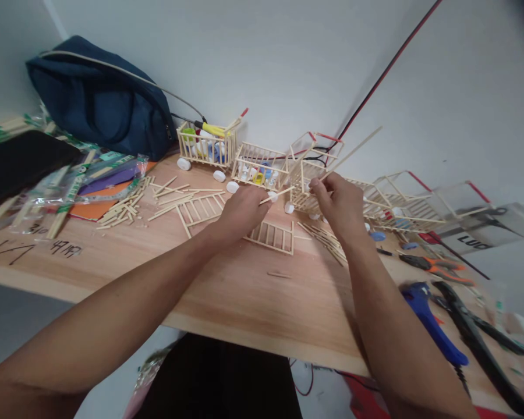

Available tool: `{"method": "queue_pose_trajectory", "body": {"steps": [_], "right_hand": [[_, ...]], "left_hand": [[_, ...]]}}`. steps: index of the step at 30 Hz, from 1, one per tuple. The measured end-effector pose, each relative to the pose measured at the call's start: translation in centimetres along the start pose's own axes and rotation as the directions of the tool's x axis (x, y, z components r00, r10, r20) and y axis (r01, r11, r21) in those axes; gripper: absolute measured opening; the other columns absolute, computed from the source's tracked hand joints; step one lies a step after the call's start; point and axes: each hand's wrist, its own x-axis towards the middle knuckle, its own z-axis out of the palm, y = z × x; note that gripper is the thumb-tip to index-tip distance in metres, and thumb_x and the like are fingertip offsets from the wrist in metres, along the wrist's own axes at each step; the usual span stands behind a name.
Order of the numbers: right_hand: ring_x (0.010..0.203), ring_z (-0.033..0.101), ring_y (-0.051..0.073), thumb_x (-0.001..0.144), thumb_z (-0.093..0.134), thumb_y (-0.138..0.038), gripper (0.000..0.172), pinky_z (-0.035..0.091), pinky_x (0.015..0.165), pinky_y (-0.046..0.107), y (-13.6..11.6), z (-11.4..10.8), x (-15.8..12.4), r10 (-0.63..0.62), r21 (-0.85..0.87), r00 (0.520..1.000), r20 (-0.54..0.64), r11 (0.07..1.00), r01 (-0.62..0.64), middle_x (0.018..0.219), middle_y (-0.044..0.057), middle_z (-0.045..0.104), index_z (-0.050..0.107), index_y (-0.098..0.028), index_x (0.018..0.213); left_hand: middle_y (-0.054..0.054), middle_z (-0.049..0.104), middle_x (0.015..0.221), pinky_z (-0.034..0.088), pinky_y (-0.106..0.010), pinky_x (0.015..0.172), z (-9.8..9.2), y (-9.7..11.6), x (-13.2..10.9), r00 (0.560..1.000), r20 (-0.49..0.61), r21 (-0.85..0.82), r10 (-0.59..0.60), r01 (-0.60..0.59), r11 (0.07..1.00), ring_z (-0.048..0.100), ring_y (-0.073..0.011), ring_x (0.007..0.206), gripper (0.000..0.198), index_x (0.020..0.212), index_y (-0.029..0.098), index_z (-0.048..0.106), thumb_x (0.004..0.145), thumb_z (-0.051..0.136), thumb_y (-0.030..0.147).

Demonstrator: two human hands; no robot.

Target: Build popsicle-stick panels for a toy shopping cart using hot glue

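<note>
Well, both hands are busy over the worktop (pixel 240 299), each with a piece of wood. From where I'm standing, the right hand (pixel 344 205) has its grip drawn down to a pinch, thumb against forefinger, around the lower end of a long thin stick (pixel 353 152), which slants up and away to the right in front of the wall. The rest of those fingers are curled in.

The left hand (pixel 244 208) is nearly closed too, palm down, with a short stick (pixel 283 192) poking out past its fingertips towards the other hand; the fingers hide its near end, so I can't tell how exactly they press on it. The two sticks are apart.

Under and around the left hand lie two flat slatted panels, the left panel (pixel 204 219) by the wrist and the right panel (pixel 274 235) just to the right of the forearm. Right behind the left hand stands a small wooden cart (pixel 262 152) on white wheels, with coloured bits inside, and another slatted cart (pixel 303 195) sits close behind the right hand. A loose bundle of sticks (pixel 325 237) fans out between the right panel and the right wrist, and one stray piece (pixel 279 274) lies alone nearer the front edge.
</note>
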Motion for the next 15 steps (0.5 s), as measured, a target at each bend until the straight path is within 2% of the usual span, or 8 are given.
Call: {"method": "queue_pose_trajectory", "body": {"steps": [4, 8, 12, 15], "right_hand": [[0.067, 0.063, 0.02, 0.088, 0.055, -0.04, 0.026, 0.042, 0.066, 0.031, 0.0, -0.1, 0.0, -0.005, 0.023, 0.999, 0.038, 1.0, 0.004, 0.071, 0.004, 0.069, 0.063, -0.02, 0.074], [0.065, 0.062, 0.019, 0.085, 0.058, -0.037, 0.02, 0.043, 0.065, 0.031, 0.1, 0.0, 0.0, -0.026, 0.053, 0.999, 0.029, 0.998, 0.025, 0.07, 0.003, 0.069, 0.064, -0.021, 0.075], [0.069, 0.063, 0.02, 0.085, 0.058, -0.033, 0.017, 0.044, 0.068, 0.032, 0.2, -0.3, 0.1, -0.041, 0.053, 0.999, 0.0, 0.998, 0.041, 0.073, 0.004, 0.071, 0.065, -0.021, 0.074], [0.068, 0.063, 0.02, 0.084, 0.059, -0.032, 0.015, 0.045, 0.068, 0.032, 0.0, -1.3, 0.2, -0.006, 0.062, 0.999, -0.044, 0.998, 0.009, 0.072, 0.003, 0.07, 0.065, -0.022, 0.074]], "left_hand": [[-0.003, 0.058, 0.065, 0.034, -0.028, 0.065, 0.0, -0.1, 0.0, 1.0, 0.003, 0.021, 0.011, -0.011, 1.0, 0.048, -0.0147, 0.064, 0.027, 0.066, 0.015, 0.062, 0.088, 0.049, 0.023], [-0.003, 0.058, 0.063, 0.033, -0.028, 0.063, 0.0, -0.1, 0.0, 1.0, 0.0, 0.01, 0.008, -0.008, 1.0, 0.048, -0.0144, 0.062, 0.028, 0.065, 0.015, 0.061, 0.088, 0.048, 0.023], [-0.003, 0.059, 0.063, 0.035, -0.028, 0.063, -0.1, 0.0, 0.0, 1.0, -0.001, 0.011, -0.002, 0.002, 1.0, 0.049, -0.0149, 0.062, 0.028, 0.066, 0.015, 0.063, 0.088, 0.048, 0.023], [-0.003, 0.06, 0.064, 0.035, -0.029, 0.065, -0.1, 0.0, 0.0, 1.0, -0.003, 0.014, -0.005, 0.005, 1.0, 0.05, -0.0155, 0.063, 0.028, 0.067, 0.015, 0.064, 0.088, 0.049, 0.023]]}}
